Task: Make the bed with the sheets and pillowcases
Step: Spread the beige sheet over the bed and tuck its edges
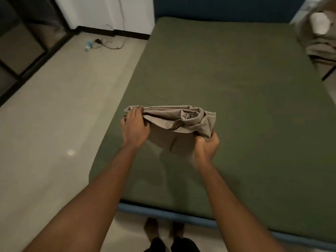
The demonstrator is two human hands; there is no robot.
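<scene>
A folded grey-beige sheet [174, 122] is held just above the green-covered mattress [236, 79], near its front left part. My left hand [135, 125] grips the sheet's left end, fingers curled over the gathered edge. At the bundle's lower right corner, my right hand [206, 145] pinches the cloth. The top of the bundle is bunched and wrinkled; its lower flap hangs flat. The mattress surface is smooth with a blue bed edge [163, 213] showing at the front.
Pale tiled floor [54, 124] runs along the left of the bed, with a cable and charger [107, 43] near the white wall. A dark frame [27, 42] stands at far left. More beige cloth and a white object lie on a chair [321, 33] at top right.
</scene>
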